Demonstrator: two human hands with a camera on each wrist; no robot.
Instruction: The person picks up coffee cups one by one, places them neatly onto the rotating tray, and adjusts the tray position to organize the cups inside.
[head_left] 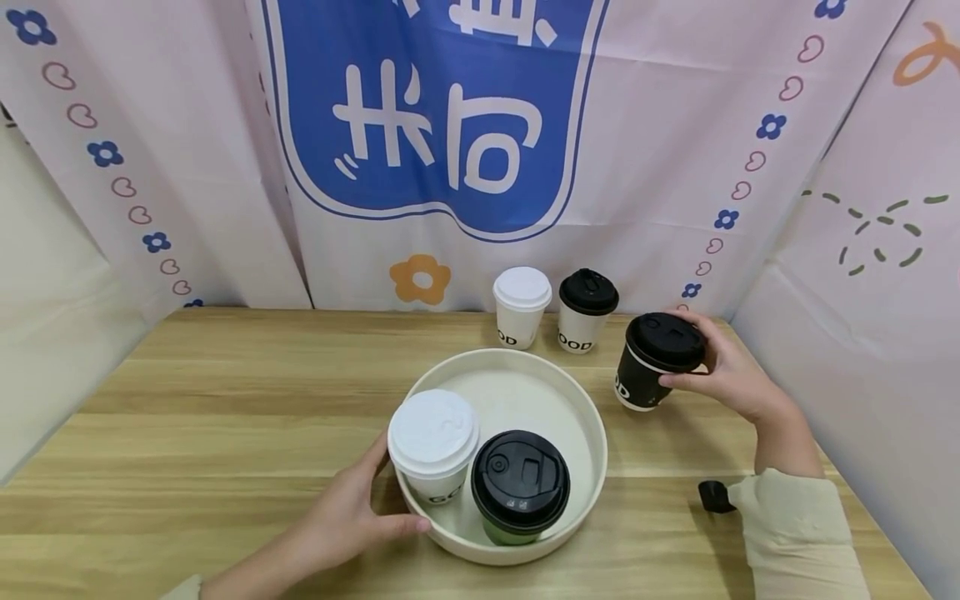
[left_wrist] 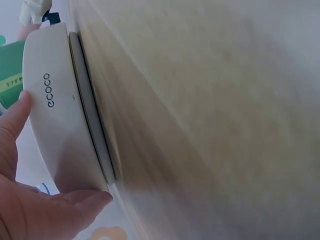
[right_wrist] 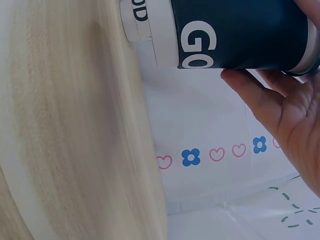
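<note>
My left hand grips the side of a round cream tray, with its thumb at the rim and fingers against the outer wall. The wall carries the word "ecoco" in the left wrist view. Inside the tray stand a white paper cup with a white lid and a green cup with a black lid. To the right of the tray, my right hand holds a black paper cup by its upper part, thumb and fingers on opposite sides. This cup has a black lid and leans slightly, its base close over the table.
Behind the tray stand two smaller white cups, one with a white lid, the other with a black lid. A printed cloth hangs along the back edge of the wooden table. A pale wall panel rises at the right.
</note>
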